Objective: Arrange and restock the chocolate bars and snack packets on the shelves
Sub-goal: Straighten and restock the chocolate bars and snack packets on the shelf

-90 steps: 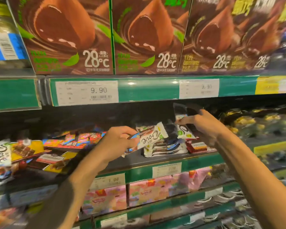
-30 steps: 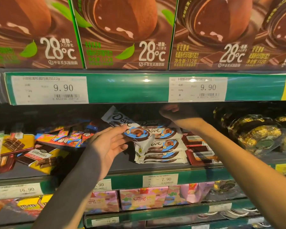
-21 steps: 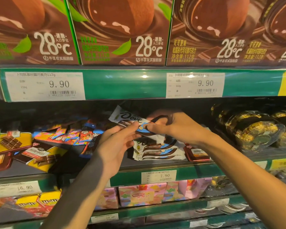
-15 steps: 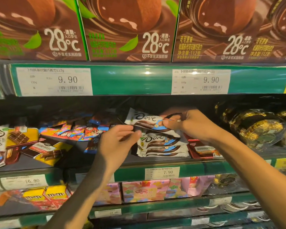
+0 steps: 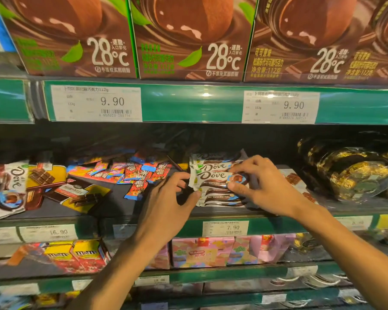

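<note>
A stack of white-and-brown Dove chocolate bars (image 5: pixel 213 175) lies on the middle shelf (image 5: pixel 112 211). My right hand (image 5: pixel 262 186) grips the right end of the top bars between thumb and fingers. My left hand (image 5: pixel 168 200) is at the stack's left end, with its curved fingertips touching the edges of the bars. Loose red and blue snack packets (image 5: pixel 134 173) lie scattered to the left of the stack.
Yellow and brown chocolate bars (image 5: pixel 76 193) and more Dove packets (image 5: pixel 9 186) lie at the left. Gold-wrapped chocolates in clear boxes (image 5: pixel 354 173) sit at the right. Brown 28°C boxes (image 5: pixel 188 36) stand on the shelf above. M&M's boxes (image 5: pixel 76 256) and pink boxes (image 5: pixel 202 251) fill the shelf below.
The Dove bar held up between both hands has come down onto the stack. My right hand now grips the stack's right end and my left hand has closed in on its left end.
</note>
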`<state>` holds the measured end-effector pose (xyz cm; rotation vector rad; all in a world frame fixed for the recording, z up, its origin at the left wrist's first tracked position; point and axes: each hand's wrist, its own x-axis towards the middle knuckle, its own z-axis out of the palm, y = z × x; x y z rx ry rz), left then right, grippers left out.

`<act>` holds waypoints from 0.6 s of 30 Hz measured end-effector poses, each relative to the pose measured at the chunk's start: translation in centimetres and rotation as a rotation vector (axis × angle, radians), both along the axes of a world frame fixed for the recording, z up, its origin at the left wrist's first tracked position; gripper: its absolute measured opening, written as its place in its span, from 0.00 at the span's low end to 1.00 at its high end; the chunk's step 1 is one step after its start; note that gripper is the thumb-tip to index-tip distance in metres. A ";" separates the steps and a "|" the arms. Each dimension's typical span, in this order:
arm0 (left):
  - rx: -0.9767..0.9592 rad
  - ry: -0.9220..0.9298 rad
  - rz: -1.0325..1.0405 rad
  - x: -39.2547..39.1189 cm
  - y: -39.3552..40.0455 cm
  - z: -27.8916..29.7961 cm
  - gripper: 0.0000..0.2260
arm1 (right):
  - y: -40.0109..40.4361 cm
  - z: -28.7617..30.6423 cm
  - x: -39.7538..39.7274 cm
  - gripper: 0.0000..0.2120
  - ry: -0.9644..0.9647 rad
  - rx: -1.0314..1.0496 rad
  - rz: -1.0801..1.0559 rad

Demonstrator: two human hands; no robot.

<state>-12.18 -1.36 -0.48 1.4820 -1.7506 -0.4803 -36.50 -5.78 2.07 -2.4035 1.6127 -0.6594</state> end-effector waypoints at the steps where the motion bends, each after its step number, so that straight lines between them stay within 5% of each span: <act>1: -0.007 0.008 0.001 0.0 0.0 -0.1 0.15 | 0.1 -0.2 -0.2 0.25 0.049 -0.021 -0.003; 4: -0.009 0.012 -0.003 -0.1 -0.1 -0.3 0.12 | 0.1 -0.4 -0.8 0.30 0.160 -0.056 0.026; 18: 0.011 -0.064 0.002 -0.6 -1.5 -0.6 0.18 | 0.0 -2.3 -0.3 0.19 0.179 -0.199 0.041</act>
